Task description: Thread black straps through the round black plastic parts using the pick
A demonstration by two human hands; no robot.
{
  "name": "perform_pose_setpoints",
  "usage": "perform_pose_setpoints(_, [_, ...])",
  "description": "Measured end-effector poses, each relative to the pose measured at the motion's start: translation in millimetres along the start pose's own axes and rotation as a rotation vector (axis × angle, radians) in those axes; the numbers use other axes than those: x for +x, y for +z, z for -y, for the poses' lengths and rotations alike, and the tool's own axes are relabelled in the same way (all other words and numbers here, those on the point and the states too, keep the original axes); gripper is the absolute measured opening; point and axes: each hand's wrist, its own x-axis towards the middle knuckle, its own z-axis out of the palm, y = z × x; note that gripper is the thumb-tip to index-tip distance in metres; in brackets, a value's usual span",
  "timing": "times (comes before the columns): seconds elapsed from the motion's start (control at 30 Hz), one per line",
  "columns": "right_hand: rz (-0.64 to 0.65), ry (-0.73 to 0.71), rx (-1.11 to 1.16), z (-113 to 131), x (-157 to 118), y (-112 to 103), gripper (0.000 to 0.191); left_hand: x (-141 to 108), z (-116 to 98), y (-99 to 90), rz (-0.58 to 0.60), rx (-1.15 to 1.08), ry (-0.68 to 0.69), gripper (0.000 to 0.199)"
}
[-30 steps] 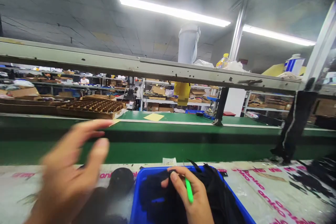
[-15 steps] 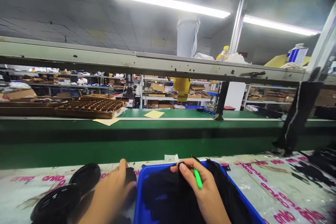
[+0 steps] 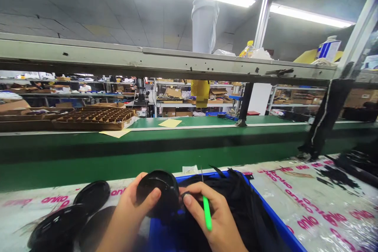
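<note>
Since half a second ago, the left hand (image 3: 130, 212) has lifted a round black cap (image 3: 158, 193) off the counter (image 3: 298, 201) and now holds it over the near-left rim of the blue bin (image 3: 283, 230), thumb pressed on its face. Beside it, the right hand (image 3: 215, 220) pinches a green tool (image 3: 206, 212) against black fabric (image 3: 242, 204) inside the bin. 3 more black discs (image 3: 93, 197) lie left of the bin.
</note>
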Motion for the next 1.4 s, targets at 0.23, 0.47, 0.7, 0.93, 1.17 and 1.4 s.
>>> perform_pose_setpoints(0.23, [-0.082, -0.003, -0.007, 5, -9, 0, 0.011, -13, -13, 8.8, -0.059, -0.214, -0.054, 0.049])
perform_pose_setpoints(0.47, [-0.115, -0.061, -0.01, 12, -12, 3, 0.005, -21, -26, 14.1, -0.176, -0.262, -0.101, 0.058])
perform_pose_setpoints(0.7, [-0.136, -0.083, -0.075, 10, -11, 3, 0.005, -21, -24, 13.3, -0.134, -0.205, -0.05, 0.055])
perform_pose_setpoints(0.93, [-0.049, -0.31, -0.21, -11, -7, -3, 0.02, -13, -14, 4.1, -0.1, -0.082, 0.014, 0.045])
perform_pose_setpoints(1.17, [0.024, -0.031, -0.058, 3, -4, -4, 0.02, -2, 9, -7.7, -0.065, -0.06, 0.004, 0.048])
perform_pose_setpoints(1.4, [-0.026, 0.096, -0.038, 7, -5, 1, 0.02, -13, 3, 7.1, -0.137, -0.069, 0.015, 0.046])
